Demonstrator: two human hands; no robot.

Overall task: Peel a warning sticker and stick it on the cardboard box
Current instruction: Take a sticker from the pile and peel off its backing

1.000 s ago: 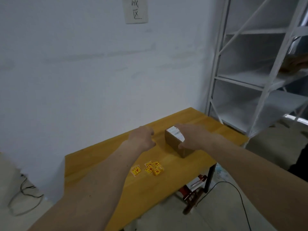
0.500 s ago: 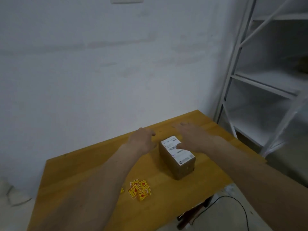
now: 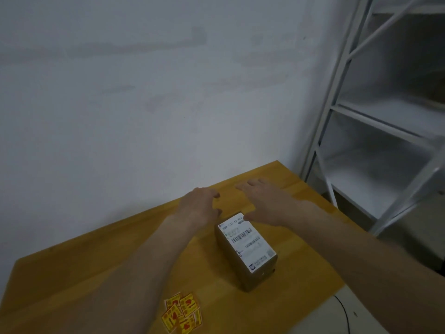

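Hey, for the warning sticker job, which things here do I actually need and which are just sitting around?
Needed:
cardboard box, standing on the table
pile of yellow warning stickers, by the near edge
left hand and right hand, both empty

Just around:
white metal shelving
black cable on the floor

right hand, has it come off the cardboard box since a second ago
Yes. The right hand lay over the cardboard box top; now it hovers past the far end, toward the wall, label uncovered.

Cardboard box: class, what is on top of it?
A white shipping label with a barcode covers the top of the cardboard box. The right hand hides the label's far corner.
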